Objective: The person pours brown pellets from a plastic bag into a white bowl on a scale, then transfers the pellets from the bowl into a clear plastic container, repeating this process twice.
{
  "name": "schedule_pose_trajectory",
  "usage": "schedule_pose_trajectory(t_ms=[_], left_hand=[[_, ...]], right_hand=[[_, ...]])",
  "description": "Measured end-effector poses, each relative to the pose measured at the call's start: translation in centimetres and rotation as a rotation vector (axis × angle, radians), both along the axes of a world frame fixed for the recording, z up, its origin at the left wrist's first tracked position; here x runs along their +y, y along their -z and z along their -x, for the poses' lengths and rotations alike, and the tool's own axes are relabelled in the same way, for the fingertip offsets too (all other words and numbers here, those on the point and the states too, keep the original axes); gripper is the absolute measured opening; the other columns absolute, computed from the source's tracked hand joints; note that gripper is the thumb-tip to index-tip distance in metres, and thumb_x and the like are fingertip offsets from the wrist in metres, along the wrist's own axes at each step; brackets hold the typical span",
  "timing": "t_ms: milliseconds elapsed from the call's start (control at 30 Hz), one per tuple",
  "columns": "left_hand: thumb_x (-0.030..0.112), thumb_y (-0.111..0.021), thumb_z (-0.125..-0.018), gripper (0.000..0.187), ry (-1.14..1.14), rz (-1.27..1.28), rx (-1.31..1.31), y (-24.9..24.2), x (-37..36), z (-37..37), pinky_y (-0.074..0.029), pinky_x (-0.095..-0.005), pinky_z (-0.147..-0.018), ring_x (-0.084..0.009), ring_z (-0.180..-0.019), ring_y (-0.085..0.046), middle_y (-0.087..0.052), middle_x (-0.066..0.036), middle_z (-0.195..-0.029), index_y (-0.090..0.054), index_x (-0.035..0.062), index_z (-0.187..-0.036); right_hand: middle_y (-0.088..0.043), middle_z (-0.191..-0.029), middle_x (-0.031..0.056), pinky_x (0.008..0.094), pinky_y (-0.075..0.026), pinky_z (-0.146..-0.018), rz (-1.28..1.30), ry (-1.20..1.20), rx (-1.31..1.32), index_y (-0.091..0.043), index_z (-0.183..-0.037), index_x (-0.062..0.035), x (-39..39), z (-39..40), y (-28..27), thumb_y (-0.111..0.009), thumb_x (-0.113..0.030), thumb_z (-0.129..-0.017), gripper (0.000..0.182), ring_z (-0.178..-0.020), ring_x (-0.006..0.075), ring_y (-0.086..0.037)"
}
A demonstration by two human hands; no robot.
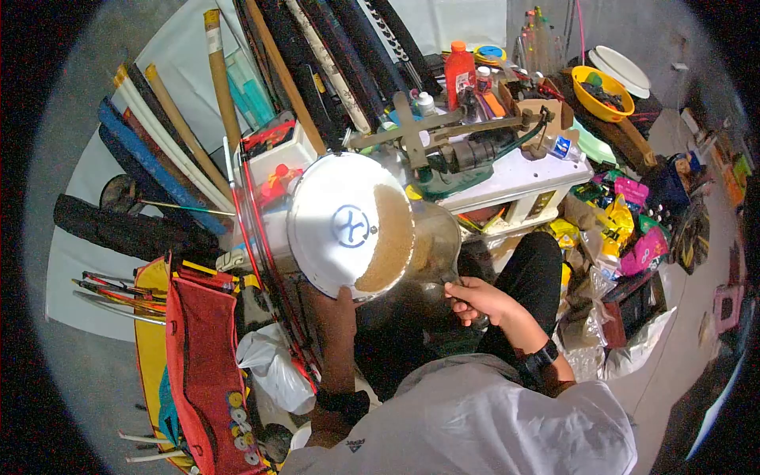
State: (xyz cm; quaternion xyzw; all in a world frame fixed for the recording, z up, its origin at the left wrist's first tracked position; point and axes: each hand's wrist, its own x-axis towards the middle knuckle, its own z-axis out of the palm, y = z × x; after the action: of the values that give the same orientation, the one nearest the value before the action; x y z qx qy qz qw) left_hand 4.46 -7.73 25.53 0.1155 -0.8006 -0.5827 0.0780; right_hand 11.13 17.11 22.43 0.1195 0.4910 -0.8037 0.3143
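The fingers (342, 299) of the left hand (336, 317) are being pressed narrow against the lower rim of a white enamel bowl (340, 222), which is being held tilted, its open face turned toward the camera. Brown grainy material (388, 237) is being gathered along the bowl's right side, away from those fingers. The right hand (475, 299) is being kept closed around the handle of a metal container (434, 241), which is lying just right of the bowl and touching its lower edge. Both things are sitting directly above the hands, the bowl nearer the left, the container nearer the right. Beyond them, a white desk (538, 178) with tools is being crowded by a red bottle (459, 71).
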Motion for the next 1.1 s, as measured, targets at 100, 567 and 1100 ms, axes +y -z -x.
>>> schedule_pose_trajectory(t_ms=[100, 567, 1100], left_hand=[[-0.003, -0.045, -0.071, 0.059, 0.032, 0.208, 0.066, 3.6, -1.8, 0.8, -0.046, -0.0396, -0.089, -0.0351, -0.109, -0.05, -0.046, -0.026, -0.119, -0.029, -0.0068, -0.128], [0.0, -0.043, -0.073, 0.055, 0.029, 0.268, 0.109, 2.2, 0.1, 0.2, -0.037, -0.0417, -0.096, -0.0385, -0.111, -0.049, -0.047, -0.029, -0.119, -0.032, -0.0097, -0.126], [0.009, -0.043, -0.084, 0.049, 0.029, 0.476, 0.213, -1.2, 1.4, -1.4, -0.038, -0.0432, -0.094, -0.039, -0.11, -0.048, -0.046, -0.029, -0.118, -0.03, -0.0088, -0.128]], right_hand=[[-0.04, -0.055, -0.0046, 0.025, -0.039, -0.041, 0.012, 0.006, -0.023, -0.044, -0.083, -0.0102, 0.1, -0.1, 0.6, -0.05, -0.035, -0.091, 0.027, -0.041, 0.0065, -0.036], [-0.039, -0.057, -0.0052, 0.0225, -0.038, -0.042, -0.064, -0.001, -0.081, -0.044, -0.085, -0.0083, 0.4, 0.0, 0.0, -0.049, -0.033, -0.093, 0.027, -0.041, 0.0039, -0.034], [-0.039, -0.055, -0.0046, 0.0234, -0.035, -0.039, 0.009, -0.05, -0.06, -0.043, -0.081, -0.0126, 0.3, 0.3, 1.1, -0.051, -0.031, -0.091, 0.022, -0.04, 0.0053, -0.033]])
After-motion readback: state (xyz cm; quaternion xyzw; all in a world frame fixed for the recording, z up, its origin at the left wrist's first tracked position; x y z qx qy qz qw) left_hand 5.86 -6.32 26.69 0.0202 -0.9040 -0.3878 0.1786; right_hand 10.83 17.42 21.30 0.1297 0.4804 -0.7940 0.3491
